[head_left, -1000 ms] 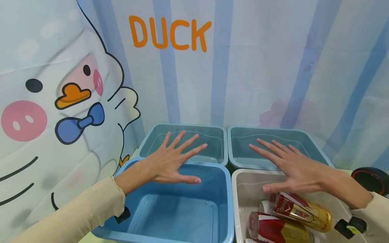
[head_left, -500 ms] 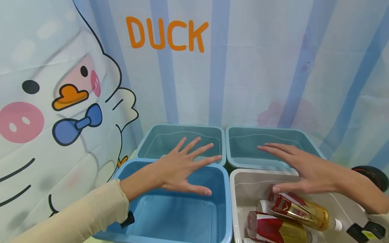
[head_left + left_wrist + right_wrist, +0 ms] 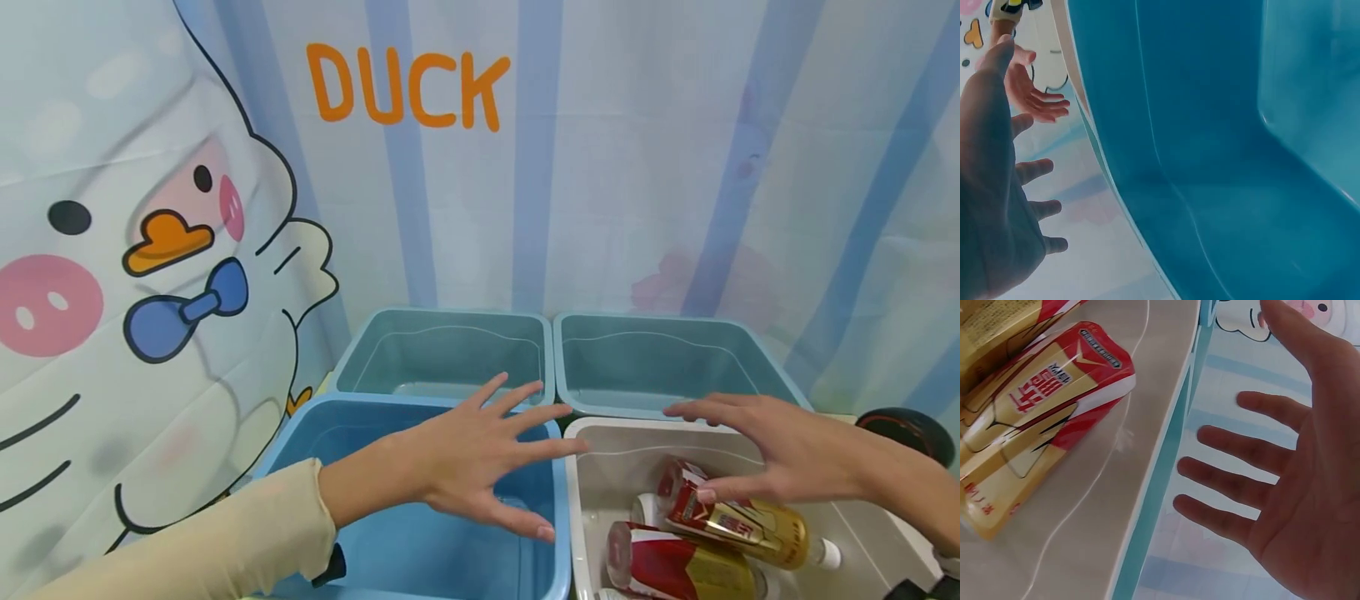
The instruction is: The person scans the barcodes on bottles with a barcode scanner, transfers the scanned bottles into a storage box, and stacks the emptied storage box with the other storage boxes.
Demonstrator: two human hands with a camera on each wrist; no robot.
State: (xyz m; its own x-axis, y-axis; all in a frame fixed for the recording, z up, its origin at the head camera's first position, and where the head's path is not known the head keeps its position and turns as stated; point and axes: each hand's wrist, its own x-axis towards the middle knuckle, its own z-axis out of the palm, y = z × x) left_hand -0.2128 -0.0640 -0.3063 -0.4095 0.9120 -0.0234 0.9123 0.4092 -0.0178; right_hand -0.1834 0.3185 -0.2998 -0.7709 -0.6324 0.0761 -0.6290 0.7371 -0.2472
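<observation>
My left hand (image 3: 480,454) hovers palm down with fingers spread above the near blue bin (image 3: 330,433), which holds nothing; in the left wrist view my left hand (image 3: 997,194) is beside the blue bin's wall (image 3: 1179,125). My right hand (image 3: 765,450) hovers open over the white bin (image 3: 585,492), its thumb just above a red and gold can (image 3: 738,517). A second red and gold can (image 3: 682,567) lies below it. The right wrist view shows my right hand (image 3: 1285,469) with fingers straight next to a can (image 3: 1035,419). Neither hand holds anything.
Two teal bins, the left (image 3: 442,354) and the right (image 3: 660,358), stand behind the near ones with nothing in them. A cartoon duck curtain (image 3: 187,217) with the word DUCK hangs close behind. A black round object (image 3: 907,429) sits at the far right.
Both hands have drawn back from over the far teal bins toward me and lowered, now over the near blue and white bins. The fingers stay spread.
</observation>
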